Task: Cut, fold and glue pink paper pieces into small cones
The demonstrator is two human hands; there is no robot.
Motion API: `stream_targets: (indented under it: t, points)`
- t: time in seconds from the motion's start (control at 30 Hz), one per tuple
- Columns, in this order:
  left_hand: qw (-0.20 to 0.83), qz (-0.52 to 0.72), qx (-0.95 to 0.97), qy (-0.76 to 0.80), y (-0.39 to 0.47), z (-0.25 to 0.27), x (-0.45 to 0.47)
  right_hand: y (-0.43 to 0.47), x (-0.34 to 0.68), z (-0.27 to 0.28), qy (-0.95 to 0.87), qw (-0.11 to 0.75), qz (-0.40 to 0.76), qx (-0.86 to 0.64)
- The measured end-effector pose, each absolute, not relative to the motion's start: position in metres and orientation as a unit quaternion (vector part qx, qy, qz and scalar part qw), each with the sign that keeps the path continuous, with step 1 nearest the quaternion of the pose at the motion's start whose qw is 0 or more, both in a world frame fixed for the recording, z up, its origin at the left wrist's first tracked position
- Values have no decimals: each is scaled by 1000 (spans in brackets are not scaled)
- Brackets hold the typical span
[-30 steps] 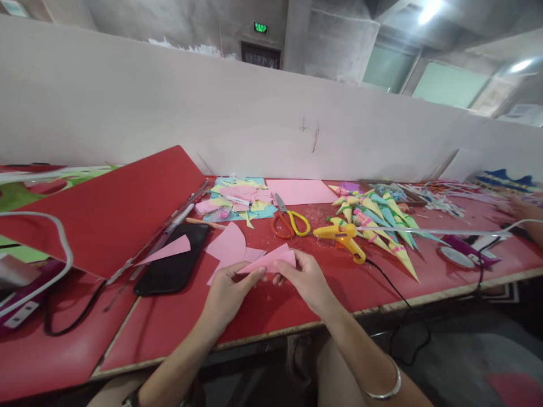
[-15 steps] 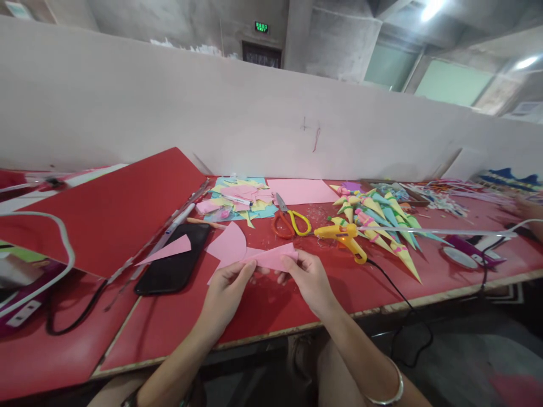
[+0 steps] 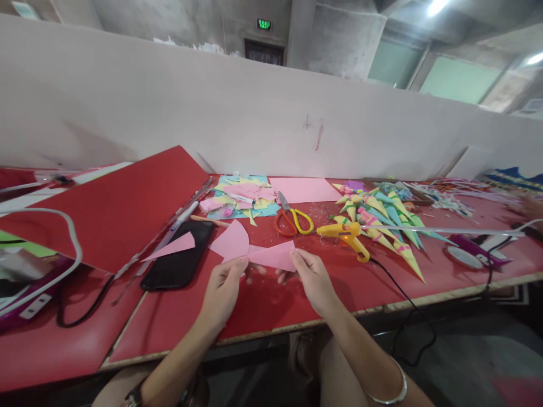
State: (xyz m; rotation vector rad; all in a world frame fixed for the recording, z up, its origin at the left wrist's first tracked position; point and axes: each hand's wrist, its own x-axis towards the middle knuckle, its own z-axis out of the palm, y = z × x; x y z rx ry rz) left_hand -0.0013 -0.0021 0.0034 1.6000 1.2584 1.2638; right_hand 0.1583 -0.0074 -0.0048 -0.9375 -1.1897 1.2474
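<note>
A: State the condition of both hands.
B: The left hand (image 3: 223,285) is closed in a pinch on the left end of the pink paper strip (image 3: 271,257). The right hand (image 3: 311,280) pinches its right end between thumb and fingers.

A: Specify the strip's position.
B: It is held between the hands above the table (image 3: 254,314), behind the middle of the front edge. The strip is wider at its right end.

A: List the items adjacent to the left hand.
B: A fan-shaped pink piece (image 3: 231,238) lies just beyond it, toward the back edge. To its left is a black phone (image 3: 176,274), with a pink wedge (image 3: 173,247) lying across it.

A: And adjacent to the right hand?
B: A yellow glue gun (image 3: 343,230) rests beyond it, with its cord running over the front edge. Scissors (image 3: 292,212) lie left of the gun, with their blades toward the back edge. Decorated paper cones (image 3: 375,217) are piled right of the gun.

A: Identify the items along the back edge.
B: Mixed paper scraps (image 3: 244,195) and, to their right, a flat pink sheet (image 3: 303,190).
</note>
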Motion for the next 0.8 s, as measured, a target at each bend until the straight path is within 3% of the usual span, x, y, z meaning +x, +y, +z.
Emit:
stream_targets:
  t: [0.33,0.8]
  points:
    - [339,500,606,518,-3,10,2,-8,164,-6,-553,541,458,-438]
    - [346,529,585,508,-4,5,1,-8,163,-7,-547,545,464,-433]
